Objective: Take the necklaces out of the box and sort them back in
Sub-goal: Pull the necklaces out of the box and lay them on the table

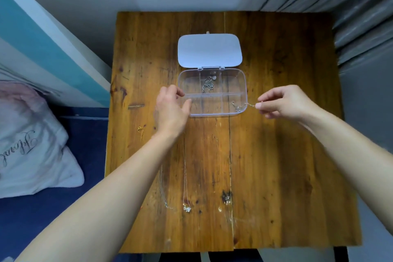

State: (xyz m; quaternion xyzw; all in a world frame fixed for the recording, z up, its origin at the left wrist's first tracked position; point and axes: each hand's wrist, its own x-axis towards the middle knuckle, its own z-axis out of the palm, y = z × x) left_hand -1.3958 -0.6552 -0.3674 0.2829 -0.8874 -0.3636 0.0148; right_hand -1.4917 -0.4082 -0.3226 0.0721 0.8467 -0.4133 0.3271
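A clear plastic box (244, 83) with several compartments sits open mid-table, its white lid (210, 50) laid back behind it. A silver necklace (208, 85) lies bunched in the box's back middle compartment. My right hand (282, 102) pinches a thin chain (240, 107) that runs over the box's right rim into the front right compartment. My left hand (172, 108) touches the box's left end, thumb and fingers on its wall. On the table near me lie a silver chain (164, 195), a necklace with a sparkly pendant (187, 208) and a gold chain (140, 133).
The wooden table (276, 155) has a lengthwise crack down its middle. A small dark pendant or knot (226, 197) sits near that crack. A pillow (32, 144) on blue bedding lies to the left, grey curtains (350, 6) to the right.
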